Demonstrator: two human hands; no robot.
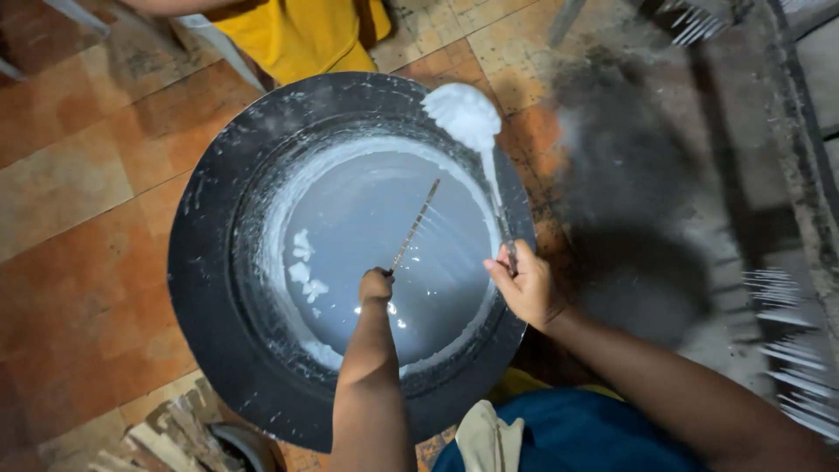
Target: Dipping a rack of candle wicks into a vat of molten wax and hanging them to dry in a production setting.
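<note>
A big round black pan (pixel 205 262) sits on the tiled floor, filled with thin whitish liquid (pixel 376 227). My left hand (pixel 376 286) is closed on a thin metal rod (pixel 416 224) that slants up and to the right over the liquid. My right hand (pixel 523 281) grips the handle of a long ladle (pixel 468 114); its white-coated bowl rests on the pan's far rim. Some white lumps (pixel 303 267) float near the pan's left inner wall.
Another person in yellow cloth (pixel 297 31) is at the far side of the pan. Split firewood (pixel 170 433) lies at the lower left. A sooty grey surface (pixel 647 175) and dark wall run along the right. My blue garment (pixel 577 433) is at the bottom.
</note>
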